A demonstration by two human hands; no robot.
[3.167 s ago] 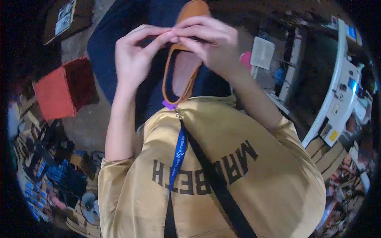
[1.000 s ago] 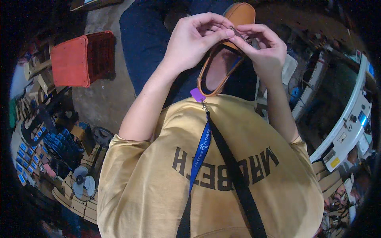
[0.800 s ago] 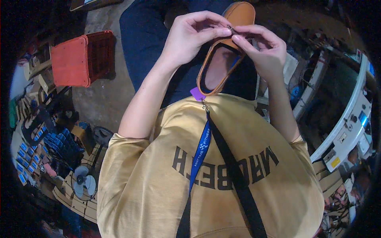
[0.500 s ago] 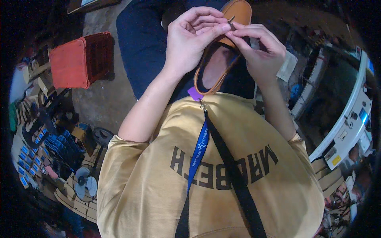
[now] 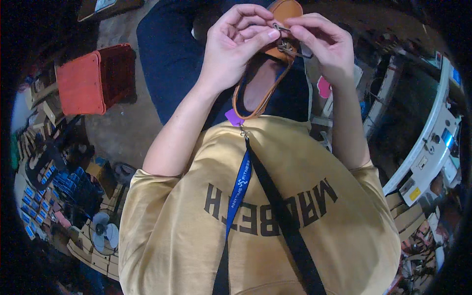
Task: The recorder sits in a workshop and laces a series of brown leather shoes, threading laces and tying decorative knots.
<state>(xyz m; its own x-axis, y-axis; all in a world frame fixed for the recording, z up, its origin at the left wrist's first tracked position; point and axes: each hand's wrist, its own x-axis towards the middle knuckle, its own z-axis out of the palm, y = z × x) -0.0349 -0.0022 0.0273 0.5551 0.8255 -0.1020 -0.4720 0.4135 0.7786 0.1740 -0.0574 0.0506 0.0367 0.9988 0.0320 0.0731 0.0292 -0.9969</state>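
A tan leather slip-on shoe (image 5: 284, 12) rests on my lap, its toe pointing away from me and its opening toward me. On its upper, a thin dark lace (image 5: 285, 46) is looped and crossed, with one end sticking out to the right. My left hand (image 5: 231, 49) pinches a raised part of this lace between thumb and fingertips above the shoe. My right hand (image 5: 330, 46) is closed close beside it, thumb and forefinger on the lace's other side. The fingertips partly hide the lace and the shoe's front.
A red plastic crate (image 5: 81, 83) stands on the floor to the left. A white-edged machine table (image 5: 418, 132) curves along the right. A small fan (image 5: 104, 230), stacked boxes and a blue crate (image 5: 76, 184) are at the lower left. A lanyard (image 5: 241, 182) hangs down my shirt.
My fingers have moved slightly apart, and the lace loops on the shoe now show between them. A pink item has come into view beside my right wrist. The whole view has shifted slightly.
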